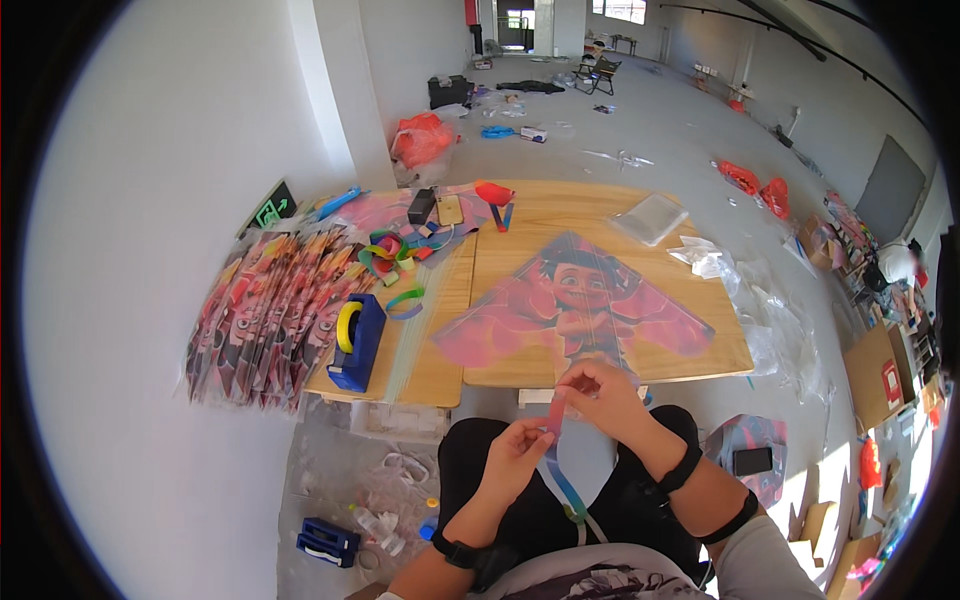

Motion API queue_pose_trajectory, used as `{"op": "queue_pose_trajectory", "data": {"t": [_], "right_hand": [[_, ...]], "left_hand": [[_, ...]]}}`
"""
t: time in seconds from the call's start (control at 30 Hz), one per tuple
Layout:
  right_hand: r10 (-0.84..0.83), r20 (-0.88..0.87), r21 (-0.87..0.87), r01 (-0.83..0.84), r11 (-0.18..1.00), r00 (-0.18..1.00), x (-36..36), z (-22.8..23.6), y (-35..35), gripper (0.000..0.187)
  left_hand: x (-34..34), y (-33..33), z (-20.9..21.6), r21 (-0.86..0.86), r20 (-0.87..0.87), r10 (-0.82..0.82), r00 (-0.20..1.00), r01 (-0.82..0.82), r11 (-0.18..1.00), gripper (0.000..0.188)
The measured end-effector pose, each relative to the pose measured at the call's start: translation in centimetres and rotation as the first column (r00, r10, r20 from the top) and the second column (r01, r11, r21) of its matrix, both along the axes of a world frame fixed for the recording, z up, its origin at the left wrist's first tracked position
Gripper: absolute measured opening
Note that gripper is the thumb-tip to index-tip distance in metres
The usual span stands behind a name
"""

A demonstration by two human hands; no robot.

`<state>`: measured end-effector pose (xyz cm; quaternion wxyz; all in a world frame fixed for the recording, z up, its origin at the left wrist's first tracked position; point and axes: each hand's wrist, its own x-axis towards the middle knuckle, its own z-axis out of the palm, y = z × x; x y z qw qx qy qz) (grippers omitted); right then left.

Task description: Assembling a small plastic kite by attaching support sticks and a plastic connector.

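Note:
Above my lap I hold a multicoloured ribbon (568, 487) between both hands. Its pink end rises to my right hand (607, 398), which pinches it close to the table edge. Slightly lower, my left hand (516, 456) is closed on the same ribbon. From there the strip hangs down, turning blue, then green, over my legs. A pink and red kite (583, 300) printed with a cartoon figure lies flat on the table, its lower tip beside my right hand. Whether the ribbon touches the kite is hidden by my fingers.
A blue tape dispenser (358, 345) with yellow tape stands left on the wooden table (690, 370). Packed kites (270, 320) are piled beyond it. Coiled ribbons (385, 255), a phone (450, 210) and clear plastic sleeves (650, 218) lie farther back. Another dispenser (327, 540) sits on the floor.

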<state>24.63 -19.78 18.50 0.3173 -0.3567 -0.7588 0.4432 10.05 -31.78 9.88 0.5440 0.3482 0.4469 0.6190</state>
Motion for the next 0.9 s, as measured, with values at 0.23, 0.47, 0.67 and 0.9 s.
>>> {"op": "queue_pose_trajectory", "data": {"t": [0.23,0.47,0.67,0.9], "right_hand": [[0.029,0.051,-0.022,-0.028,0.999,0.998,-5.2,-1.4,5.0,0.015],[-0.056,-0.051,-0.041,0.054,0.998,0.997,-9.6,-7.2,10.3,0.016],[0.106,0.050,-0.077,-0.102,0.992,0.993,-11.9,-11.4,12.4,0.017],[0.039,0.040,-0.058,-0.036,0.998,0.998,-14.6,-15.5,11.6,0.017]], "left_hand": [[-1.4,1.1,-2.5,-0.096,0.165,0.168,0.972,-0.154,0.983,0.011],[-5.2,2.1,-3.6,-0.275,-0.023,0.202,0.979,-0.200,0.941,0.015],[-6.1,1.9,-3.2,0.188,-0.889,0.331,0.316,-0.408,0.893,0.020],[-7.8,2.4,-6.5,-0.016,-0.979,0.094,0.181,-0.527,0.850,0.028]]}}
